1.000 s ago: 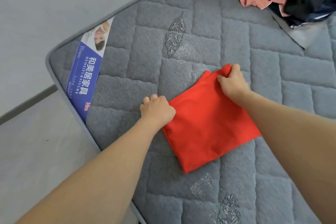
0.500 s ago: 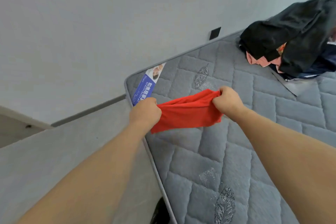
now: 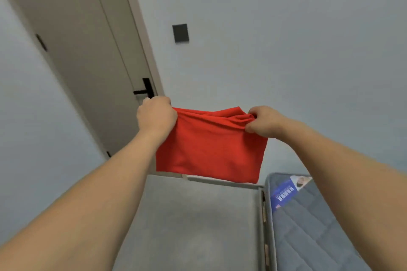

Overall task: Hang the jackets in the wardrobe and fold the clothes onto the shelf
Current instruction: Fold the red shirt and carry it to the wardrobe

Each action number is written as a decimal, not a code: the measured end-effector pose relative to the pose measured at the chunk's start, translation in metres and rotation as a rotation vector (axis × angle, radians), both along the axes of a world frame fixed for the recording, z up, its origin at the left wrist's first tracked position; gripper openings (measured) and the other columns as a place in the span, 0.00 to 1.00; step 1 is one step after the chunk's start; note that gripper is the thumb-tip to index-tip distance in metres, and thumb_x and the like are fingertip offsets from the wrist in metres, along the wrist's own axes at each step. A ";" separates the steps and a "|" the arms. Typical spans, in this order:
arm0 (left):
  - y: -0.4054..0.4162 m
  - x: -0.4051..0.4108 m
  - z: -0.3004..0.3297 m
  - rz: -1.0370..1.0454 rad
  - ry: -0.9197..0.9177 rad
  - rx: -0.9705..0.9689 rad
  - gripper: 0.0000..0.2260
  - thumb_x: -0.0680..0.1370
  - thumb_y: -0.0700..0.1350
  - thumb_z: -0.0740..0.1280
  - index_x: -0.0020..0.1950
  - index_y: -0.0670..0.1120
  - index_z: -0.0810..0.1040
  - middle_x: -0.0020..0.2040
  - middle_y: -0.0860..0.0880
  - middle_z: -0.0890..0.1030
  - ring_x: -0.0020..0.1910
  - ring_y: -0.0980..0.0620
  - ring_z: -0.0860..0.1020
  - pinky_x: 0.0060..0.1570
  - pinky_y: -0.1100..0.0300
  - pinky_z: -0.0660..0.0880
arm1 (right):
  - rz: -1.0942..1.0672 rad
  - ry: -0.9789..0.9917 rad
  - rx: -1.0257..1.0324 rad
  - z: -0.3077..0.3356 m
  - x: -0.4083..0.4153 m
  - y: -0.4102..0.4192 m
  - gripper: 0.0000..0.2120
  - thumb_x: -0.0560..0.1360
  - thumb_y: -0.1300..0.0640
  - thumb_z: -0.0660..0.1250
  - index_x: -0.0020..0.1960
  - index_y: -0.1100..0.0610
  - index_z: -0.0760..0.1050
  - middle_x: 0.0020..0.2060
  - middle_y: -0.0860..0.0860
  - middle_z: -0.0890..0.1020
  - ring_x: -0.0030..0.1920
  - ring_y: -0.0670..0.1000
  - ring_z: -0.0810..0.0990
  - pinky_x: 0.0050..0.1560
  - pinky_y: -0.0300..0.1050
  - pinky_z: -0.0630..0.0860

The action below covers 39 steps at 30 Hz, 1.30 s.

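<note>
Both arms outstretched, left hand (image 3: 156, 116) and right hand (image 3: 262, 122) each in a clenched grip on the folded red garment's (image 3: 209, 149) top corners.

You're in a home bedroom: a grey quilted mattress (image 3: 312, 226) with a blue label (image 3: 284, 193) sits at lower right, a plain door (image 3: 88, 55) with a black lever handle (image 3: 143, 90) stands left, between pale walls (image 3: 286, 39)

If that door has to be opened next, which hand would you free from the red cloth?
Probably the left hand. It grips the folded red cloth at the corner right beside the black door handle, while the right hand pinches the far corner, nearer the mattress. The right would then carry the cloth alone.
</note>
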<state>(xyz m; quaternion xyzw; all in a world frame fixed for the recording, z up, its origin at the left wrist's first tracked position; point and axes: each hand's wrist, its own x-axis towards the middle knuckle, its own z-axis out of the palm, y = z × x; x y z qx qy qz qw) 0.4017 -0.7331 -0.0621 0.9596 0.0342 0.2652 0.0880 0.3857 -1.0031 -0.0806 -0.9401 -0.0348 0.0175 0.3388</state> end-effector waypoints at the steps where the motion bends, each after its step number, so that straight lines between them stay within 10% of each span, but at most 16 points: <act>1: 0.027 -0.014 0.021 0.049 -0.031 -0.020 0.10 0.69 0.35 0.61 0.44 0.42 0.80 0.46 0.38 0.81 0.52 0.36 0.75 0.47 0.51 0.71 | 0.030 0.008 0.118 0.024 -0.003 0.022 0.06 0.68 0.64 0.67 0.36 0.55 0.73 0.34 0.50 0.75 0.35 0.50 0.72 0.33 0.42 0.65; 12: 0.245 -0.236 0.167 0.359 -0.268 -0.066 0.10 0.64 0.35 0.58 0.40 0.43 0.77 0.40 0.43 0.79 0.41 0.38 0.75 0.38 0.56 0.69 | 0.314 -0.085 1.018 0.147 -0.093 0.284 0.06 0.76 0.61 0.69 0.52 0.59 0.81 0.43 0.54 0.84 0.40 0.50 0.81 0.44 0.42 0.77; 19: 0.326 -0.369 0.196 0.391 -0.142 0.081 0.09 0.70 0.50 0.55 0.36 0.45 0.68 0.35 0.48 0.74 0.39 0.42 0.72 0.31 0.57 0.61 | 0.247 -0.292 1.105 0.169 -0.180 0.417 0.08 0.76 0.56 0.69 0.54 0.55 0.76 0.48 0.51 0.81 0.47 0.49 0.78 0.47 0.42 0.71; 39: 0.552 -0.602 0.204 1.173 -0.020 0.488 0.12 0.77 0.41 0.60 0.56 0.48 0.79 0.56 0.47 0.75 0.58 0.42 0.70 0.55 0.52 0.64 | 0.512 -0.257 1.076 0.207 -0.373 0.736 0.04 0.77 0.54 0.67 0.49 0.51 0.72 0.45 0.49 0.78 0.46 0.52 0.76 0.47 0.44 0.69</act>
